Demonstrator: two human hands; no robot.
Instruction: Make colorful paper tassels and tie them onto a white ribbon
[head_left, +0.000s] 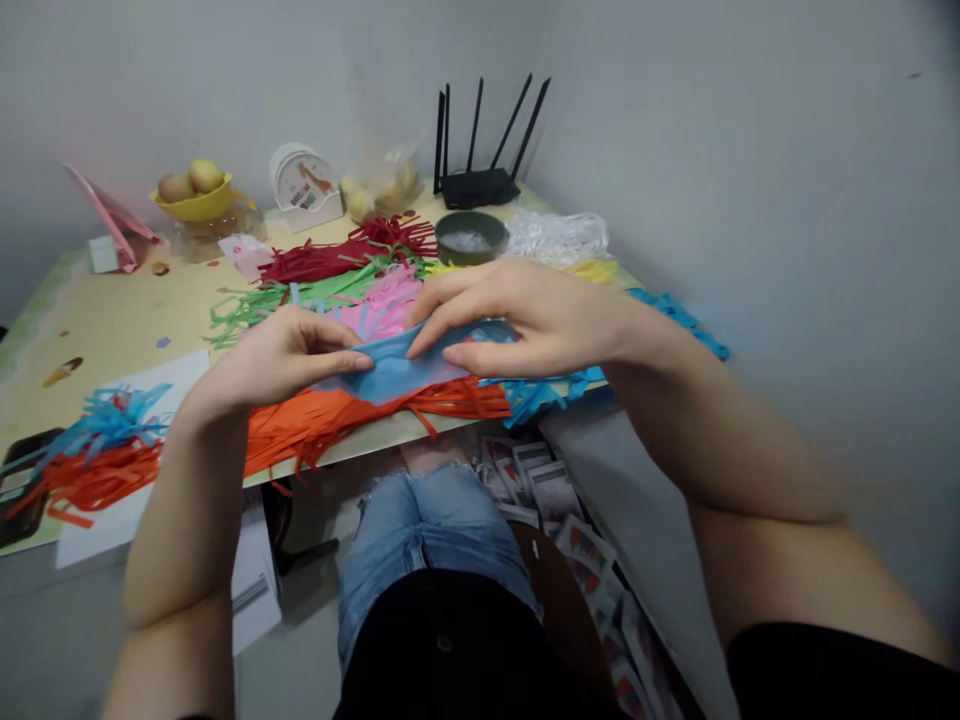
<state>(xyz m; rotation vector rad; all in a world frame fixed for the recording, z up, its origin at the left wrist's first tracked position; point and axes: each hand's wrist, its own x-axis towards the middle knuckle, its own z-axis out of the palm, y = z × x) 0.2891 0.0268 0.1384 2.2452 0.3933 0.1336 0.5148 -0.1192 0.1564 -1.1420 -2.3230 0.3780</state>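
Blue paper strip [397, 368]: light, floppy, tears easily | your left hand [281, 355] and right hand [525, 320] pinch its ends | grip near edges.

The right hand [525, 320] covers the upper part of the blue paper [405, 370], so its far edge cannot be seen. At nine o'clock, a dark phone [26, 480] is cut by the picture's edge and lies partly under orange strips [90, 480]. The bowl's [471, 236] white contents are too blurred to tell
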